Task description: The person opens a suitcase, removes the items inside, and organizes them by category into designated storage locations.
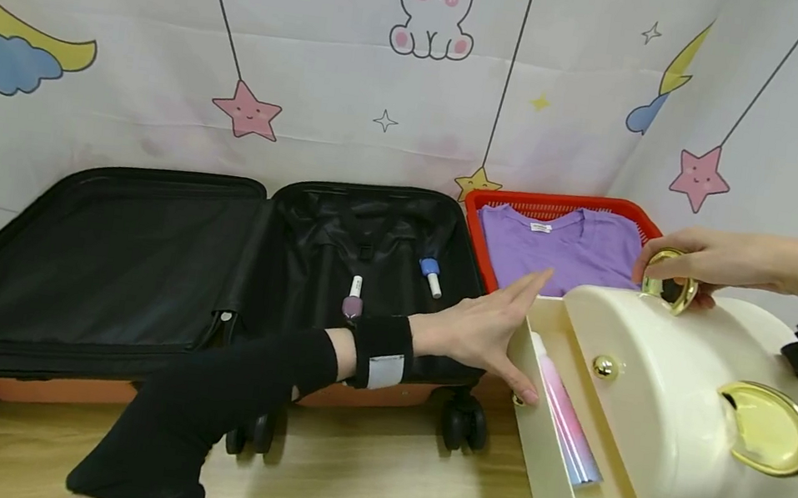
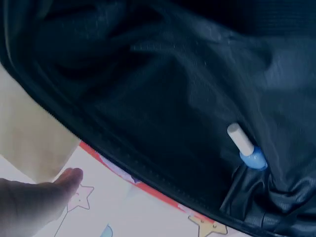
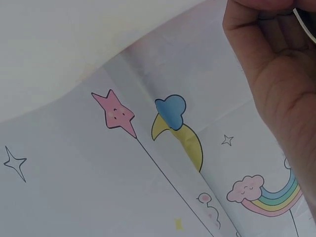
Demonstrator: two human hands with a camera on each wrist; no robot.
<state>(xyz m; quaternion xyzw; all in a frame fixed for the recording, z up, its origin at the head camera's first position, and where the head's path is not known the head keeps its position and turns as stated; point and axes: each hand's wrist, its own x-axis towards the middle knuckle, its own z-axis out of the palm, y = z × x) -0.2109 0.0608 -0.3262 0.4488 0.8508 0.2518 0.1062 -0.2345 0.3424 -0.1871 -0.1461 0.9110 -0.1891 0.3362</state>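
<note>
Right hand (image 1: 700,259) — fingers curled round the gold ring (image 1: 669,290) atop the cream cabinet (image 1: 694,422), which is tipped over on the wood floor (image 1: 367,489). Left hand (image 1: 486,332) — flat, fingers straight, touching the front of the pulled-out drawer (image 1: 541,436); a pink tube (image 1: 562,414) lies inside. Just left: black-lined suitcase (image 1: 139,265), open flat, two small bottles (image 1: 355,298) in it. Behind: red basket (image 1: 563,208) with purple shirt (image 1: 566,246). Backdrop — white sheet (image 1: 134,21) printed with stars, moons, a rabbit.
</note>
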